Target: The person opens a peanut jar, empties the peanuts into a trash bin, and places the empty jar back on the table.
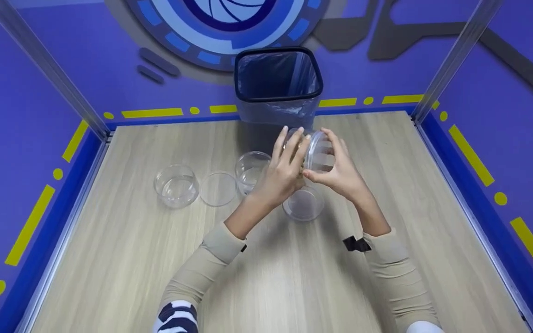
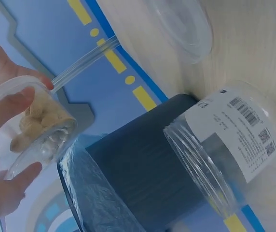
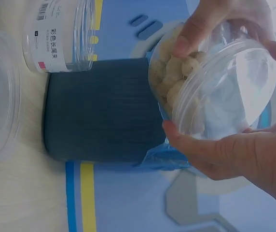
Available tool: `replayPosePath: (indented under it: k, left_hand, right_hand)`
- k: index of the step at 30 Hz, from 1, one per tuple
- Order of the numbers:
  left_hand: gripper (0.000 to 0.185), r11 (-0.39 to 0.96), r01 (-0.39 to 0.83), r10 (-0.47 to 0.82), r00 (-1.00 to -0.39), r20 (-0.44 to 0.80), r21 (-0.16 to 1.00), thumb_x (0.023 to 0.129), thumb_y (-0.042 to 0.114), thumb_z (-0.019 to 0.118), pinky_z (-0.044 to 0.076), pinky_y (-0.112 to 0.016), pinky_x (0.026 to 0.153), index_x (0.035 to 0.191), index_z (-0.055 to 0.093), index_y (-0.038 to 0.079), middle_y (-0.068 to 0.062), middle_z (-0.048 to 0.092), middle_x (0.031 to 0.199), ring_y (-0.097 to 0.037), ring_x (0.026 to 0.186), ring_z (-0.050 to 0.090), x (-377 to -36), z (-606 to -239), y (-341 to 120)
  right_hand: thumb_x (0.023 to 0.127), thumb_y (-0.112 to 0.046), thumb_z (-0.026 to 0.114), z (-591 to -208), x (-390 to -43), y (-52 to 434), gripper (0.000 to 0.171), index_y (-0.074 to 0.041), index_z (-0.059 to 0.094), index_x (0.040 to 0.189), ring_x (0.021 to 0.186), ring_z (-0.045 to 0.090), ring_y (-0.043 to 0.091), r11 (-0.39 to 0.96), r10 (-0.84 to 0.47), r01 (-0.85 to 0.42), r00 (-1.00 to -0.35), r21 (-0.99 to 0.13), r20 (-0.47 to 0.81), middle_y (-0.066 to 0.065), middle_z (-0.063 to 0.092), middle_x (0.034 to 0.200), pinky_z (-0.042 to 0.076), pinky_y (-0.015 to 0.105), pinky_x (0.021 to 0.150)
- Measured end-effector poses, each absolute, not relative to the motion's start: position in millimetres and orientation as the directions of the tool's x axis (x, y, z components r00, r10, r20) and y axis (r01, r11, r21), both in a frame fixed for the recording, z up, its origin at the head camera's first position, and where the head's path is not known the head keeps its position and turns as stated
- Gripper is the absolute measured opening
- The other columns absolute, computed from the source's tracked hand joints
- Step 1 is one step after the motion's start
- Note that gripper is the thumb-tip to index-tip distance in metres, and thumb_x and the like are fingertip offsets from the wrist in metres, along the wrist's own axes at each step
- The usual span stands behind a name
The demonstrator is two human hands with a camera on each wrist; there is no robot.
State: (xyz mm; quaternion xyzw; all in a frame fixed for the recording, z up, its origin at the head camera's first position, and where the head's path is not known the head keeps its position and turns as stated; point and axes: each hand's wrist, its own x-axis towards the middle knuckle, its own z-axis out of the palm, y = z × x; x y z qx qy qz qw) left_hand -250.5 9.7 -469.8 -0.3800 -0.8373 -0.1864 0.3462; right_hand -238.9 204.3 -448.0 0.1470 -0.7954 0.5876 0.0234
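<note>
Both hands hold a clear plastic jar (image 3: 163,72) above the table, tipped on its side. Several round tan balls, like nuts in their shells (image 2: 39,118), lie inside it. My left hand (image 1: 285,173) grips the jar's body, with its fingers spread over the side. The right hand (image 1: 347,173) grips the rim of the clear lid (image 3: 225,92) on the jar's mouth, thumb low and fingers high. Below the hands a loose clear lid (image 1: 303,204) lies flat. A second clear jar (image 2: 229,130), lidless and labelled, stands partly behind my left hand.
A dark bin (image 1: 278,113) lined with a clear bag stands at the table's back edge, just beyond the hands. To the left are another lidless jar (image 1: 176,187) and a flat clear lid (image 1: 219,189). Blue printed walls (image 1: 53,92) enclose the wooden table (image 1: 271,277).
</note>
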Motion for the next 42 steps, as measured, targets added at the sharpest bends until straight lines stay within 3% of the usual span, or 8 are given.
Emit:
replayPosePath:
  k: [8,13,18,23,29,33,38,42]
  left_hand:
    - [0.094,0.655,0.754,0.505,-0.488,0.712,0.052,0.067,0.013,0.089,0.060,-0.036,0.088,0.148,0.044,0.000,-0.021,0.045,0.152,-0.048,0.142,0.036,-250.4,-462.4,2.4]
    - [0.091,0.663,0.747,0.519,-0.500,0.693,0.043,0.069,0.014,0.089,0.062,-0.032,0.079,0.148,0.045,0.002,-0.019,0.045,0.152,-0.044,0.145,0.034,-247.5,-455.9,3.6]
    - [0.089,0.678,0.734,0.528,-0.510,0.679,0.024,0.070,0.014,0.087,0.063,-0.032,0.068,0.148,0.045,0.003,-0.017,0.047,0.151,-0.041,0.144,0.036,-244.2,-448.8,7.6]
    - [0.101,0.661,0.745,0.508,-0.530,0.680,0.086,0.064,0.030,0.094,0.060,-0.036,0.089,0.148,0.045,0.002,-0.017,0.048,0.150,-0.039,0.143,0.037,-246.1,-443.6,10.6]
    - [0.107,0.606,0.781,0.510,-0.528,0.680,0.152,0.063,0.035,0.096,0.027,-0.036,0.123,0.147,0.042,-0.004,-0.021,0.048,0.149,-0.039,0.141,0.039,-249.5,-445.3,12.7]
    - [0.107,0.614,0.775,0.504,-0.532,0.680,0.151,0.064,0.031,0.096,0.024,-0.035,0.123,0.149,0.041,-0.004,-0.021,0.046,0.151,-0.039,0.143,0.037,-247.0,-447.2,13.5]
    - [0.111,0.643,0.749,0.474,-0.553,0.685,0.159,0.059,0.023,0.097,0.030,-0.034,0.121,0.150,0.039,-0.002,-0.020,0.042,0.154,-0.041,0.146,0.032,-240.2,-454.0,12.4]
    - [0.112,0.641,0.748,0.440,-0.542,0.716,0.172,0.056,0.022,0.099,0.028,-0.037,0.122,0.149,0.040,-0.003,-0.021,0.042,0.153,-0.043,0.145,0.032,-239.4,-462.9,12.9]
  right_hand:
    - [0.075,-0.001,0.085,-441.0,-233.3,190.3,0.106,-0.003,0.022,0.160,0.131,0.040,0.049,0.236,-0.227,-0.354,-0.926,-0.905,0.303,0.028,0.024,0.154,0.050,0.064,0.098]
    - [0.071,0.000,0.087,-464.4,-246.4,196.5,0.111,-0.005,0.022,0.161,0.127,0.043,0.040,0.212,-0.230,-0.430,-0.895,-0.878,0.383,0.025,0.025,0.156,0.051,0.066,0.094]
    - [0.068,-0.003,0.089,-468.6,-248.5,204.1,0.112,-0.008,0.026,0.161,0.127,0.041,0.027,0.212,-0.258,-0.514,-0.850,-0.831,0.460,0.018,0.027,0.155,0.055,0.055,0.093]
    - [0.064,-0.013,0.093,-458.7,-251.9,216.0,0.115,-0.007,0.029,0.159,0.135,0.036,0.027,0.357,-0.380,-0.684,-0.729,-0.637,0.569,0.021,0.028,0.153,0.051,0.049,0.099]
    - [0.063,-0.030,0.094,-443.7,-255.1,230.8,0.117,-0.012,0.030,0.160,0.141,0.031,0.033,0.448,-0.531,-0.786,-0.617,-0.426,0.581,0.024,0.028,0.153,0.041,0.060,0.107]
    - [0.072,-0.031,0.092,-440.3,-248.4,231.2,0.112,-0.013,0.025,0.161,0.146,0.026,0.030,0.454,-0.511,-0.716,-0.697,-0.531,0.503,0.020,0.022,0.159,0.040,0.058,0.110]
    - [0.088,-0.026,0.081,-436.5,-237.5,223.0,0.100,-0.017,0.016,0.164,0.142,0.030,0.035,0.406,-0.379,-0.445,-0.877,-0.798,0.296,0.015,0.015,0.163,0.051,0.056,0.101]
    - [0.087,-0.036,0.081,-431.3,-234.4,215.8,0.104,-0.016,0.014,0.164,0.134,0.039,0.041,0.474,-0.305,-0.310,-0.936,-0.824,0.176,0.021,0.020,0.160,0.055,0.057,0.094]
